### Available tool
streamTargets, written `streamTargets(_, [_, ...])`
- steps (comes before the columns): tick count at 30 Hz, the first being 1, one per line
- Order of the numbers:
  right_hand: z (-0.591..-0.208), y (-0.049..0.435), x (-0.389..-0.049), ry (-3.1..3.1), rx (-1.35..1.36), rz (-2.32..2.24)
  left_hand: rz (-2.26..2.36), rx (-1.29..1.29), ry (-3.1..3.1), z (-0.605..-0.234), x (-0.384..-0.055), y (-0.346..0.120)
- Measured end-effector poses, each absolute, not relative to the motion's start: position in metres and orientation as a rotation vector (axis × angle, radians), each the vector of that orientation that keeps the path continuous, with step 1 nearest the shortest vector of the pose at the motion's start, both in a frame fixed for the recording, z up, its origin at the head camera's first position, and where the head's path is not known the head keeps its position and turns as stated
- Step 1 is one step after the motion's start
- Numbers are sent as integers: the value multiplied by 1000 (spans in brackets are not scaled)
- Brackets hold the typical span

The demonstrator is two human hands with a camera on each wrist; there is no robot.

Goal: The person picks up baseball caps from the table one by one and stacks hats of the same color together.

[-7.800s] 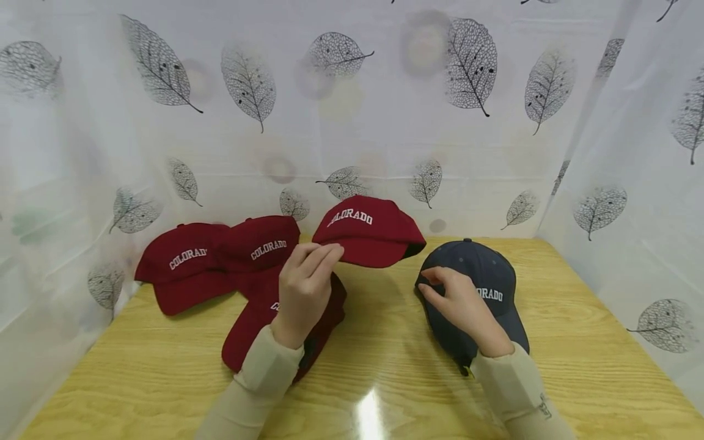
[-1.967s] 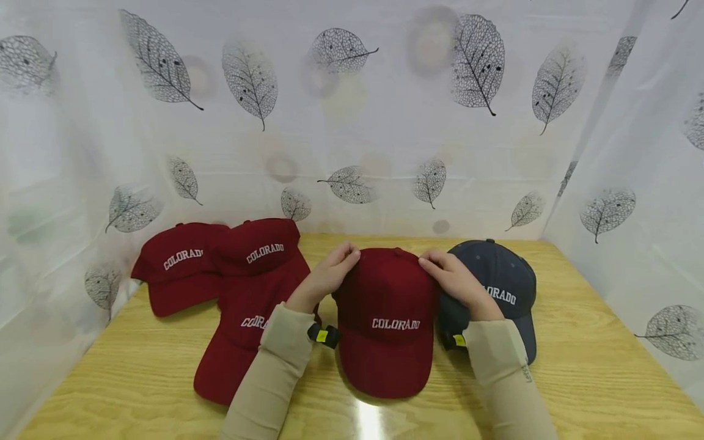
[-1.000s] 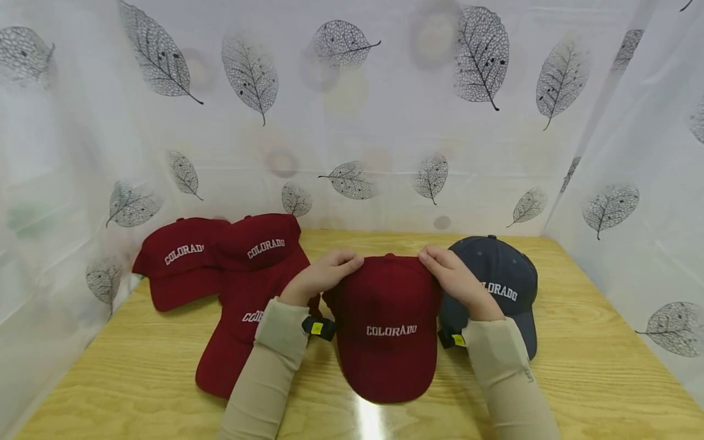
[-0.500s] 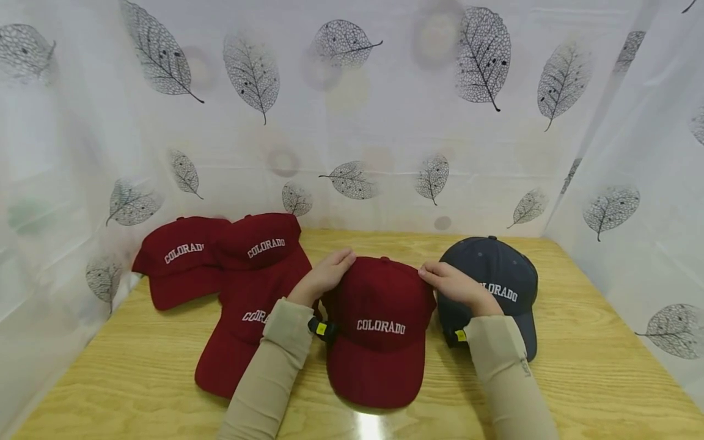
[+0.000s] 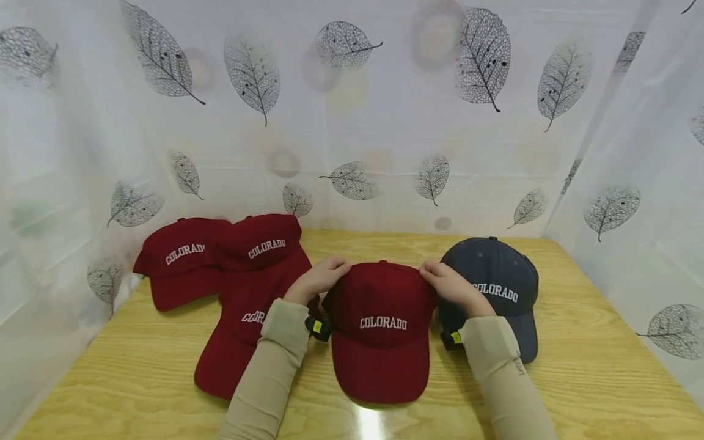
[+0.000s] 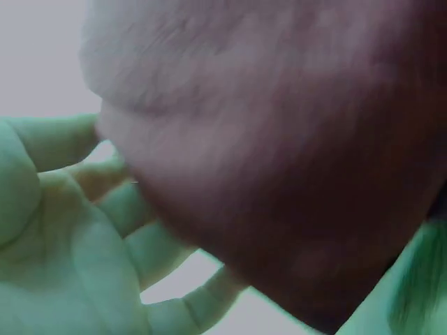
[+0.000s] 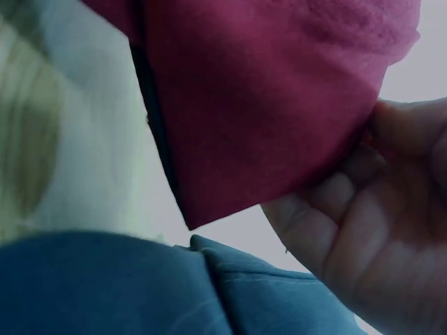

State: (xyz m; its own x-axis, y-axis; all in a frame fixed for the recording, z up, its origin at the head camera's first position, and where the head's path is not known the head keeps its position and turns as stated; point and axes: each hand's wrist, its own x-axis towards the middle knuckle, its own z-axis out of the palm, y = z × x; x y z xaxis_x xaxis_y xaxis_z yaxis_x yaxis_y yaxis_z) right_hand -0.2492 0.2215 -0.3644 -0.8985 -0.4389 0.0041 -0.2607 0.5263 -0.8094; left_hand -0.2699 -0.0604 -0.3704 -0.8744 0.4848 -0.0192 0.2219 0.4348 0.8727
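A red baseball cap [image 5: 379, 348] with white COLORADO lettering hangs between both hands, its brim pointing down toward the person. My left hand [image 5: 319, 280] pinches its upper left edge. On the upper right edge, my right hand [image 5: 453, 286] pinches the fabric between thumb and fingers. The left wrist view has the cap's side [image 6: 230, 153] against the left fingers, some of them hidden behind it. In the right wrist view the cap's side panel [image 7: 258, 118] is held from its rear edge. Just behind the right hand stands a navy COLORADO cap [image 5: 511, 299].
On the left lie three overlapping red caps: one at the far left [image 5: 189, 263], one at the back [image 5: 264, 238] and one in front [image 5: 231, 348] beside the left forearm. They rest on a wooden table [image 5: 594, 366]. A leaf-printed curtain [image 5: 374, 122] surrounds the table.
Earlier, a red cap hung tilted from the left hand while the right hand was at the navy cap. Now both hands hold a red cap upright. It has lately shifted slightly left.
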Motion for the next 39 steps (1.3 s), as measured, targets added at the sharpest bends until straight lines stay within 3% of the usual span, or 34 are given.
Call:
streamTargets(7, [-368, 225, -250, 2657, -493, -1191, 1159, 763, 2492, -384, -276, -71])
streamTargets(11, [-366, 229, -251, 2722, -496, -1065, 1113, 835, 2527, -411, -295, -77])
streamTargets(14, [-365, 230, -252, 2735, -530, -960, 1107, 731, 2547, -413, -300, -74])
streamTargets(22, [-364, 225, -251, 2798, -507, -944, 1226, 396, 2616, -383, -273, -67])
streamTargets(39, [-368, 214, -252, 2809, -276, -1114, 1266, 318, 2710, -380, -277, -64])
